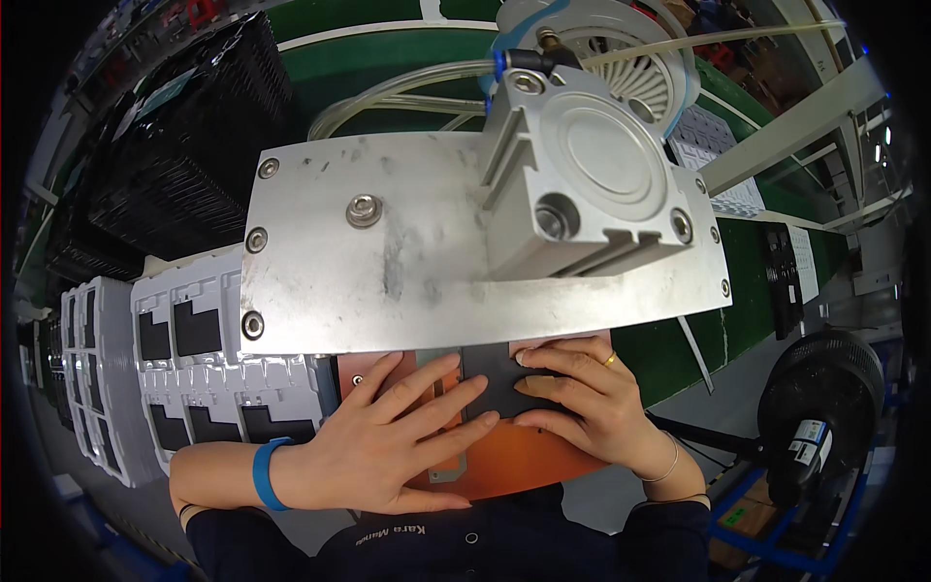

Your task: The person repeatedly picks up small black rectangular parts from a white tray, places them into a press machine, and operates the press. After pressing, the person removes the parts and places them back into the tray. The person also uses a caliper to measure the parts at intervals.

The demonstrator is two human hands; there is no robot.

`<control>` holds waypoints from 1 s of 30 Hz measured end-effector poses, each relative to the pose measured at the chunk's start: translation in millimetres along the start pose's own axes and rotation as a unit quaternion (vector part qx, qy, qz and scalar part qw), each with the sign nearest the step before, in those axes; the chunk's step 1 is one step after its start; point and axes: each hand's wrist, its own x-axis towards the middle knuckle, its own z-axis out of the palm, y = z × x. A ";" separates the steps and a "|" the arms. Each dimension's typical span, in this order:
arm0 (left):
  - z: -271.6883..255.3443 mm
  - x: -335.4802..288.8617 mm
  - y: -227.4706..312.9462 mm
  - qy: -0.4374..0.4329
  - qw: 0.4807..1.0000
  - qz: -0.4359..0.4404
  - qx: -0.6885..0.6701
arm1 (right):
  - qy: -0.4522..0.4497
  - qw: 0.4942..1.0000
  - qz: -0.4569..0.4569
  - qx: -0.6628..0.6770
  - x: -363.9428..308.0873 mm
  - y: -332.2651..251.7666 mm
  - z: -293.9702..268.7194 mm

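Note:
A dark grey flat piece lies on an orange-and-copper fixture base; its far end is hidden beneath a silver metal plate. My left hand rests palm down over the base's left part. Its fingers are spread, some tips touching the dark piece's left side. Along the opposite side, my right hand has bent, parted fingers with their tips at the dark piece's right edge; it does not grip around the piece. A thin metal strip with holes shows below my left fingers.
An air cylinder block with clear hoses stands on the silver plate. White moulded trays are stacked at left, black crates behind them. A white fan sits at the back. A black round-headed device stands at right.

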 end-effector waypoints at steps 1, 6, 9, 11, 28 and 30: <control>0.3 0.3 -0.2 0.000 1.000 -0.001 -0.002 | -0.003 1.000 0.001 0.006 0.2 0.2 -0.5; 1.6 1.3 -1.9 0.015 1.000 0.007 -0.002 | -0.014 0.999 0.021 0.020 0.3 -1.0 -1.7; 1.6 1.6 -3.4 0.017 1.000 0.015 0.012 | -0.012 0.999 0.024 0.023 -0.7 -0.7 -2.3; 1.6 1.4 -3.7 0.015 1.000 0.014 0.020 | -0.014 0.999 0.024 0.023 -1.2 -0.4 -2.8; 0.1 -0.3 -2.1 0.003 1.000 -0.006 0.001 | -0.002 0.999 0.015 0.029 -2.0 4.6 -0.5; -1.5 0.4 -1.4 -0.005 1.000 -0.004 0.020 | -0.005 0.999 0.026 0.036 -2.6 4.1 -0.7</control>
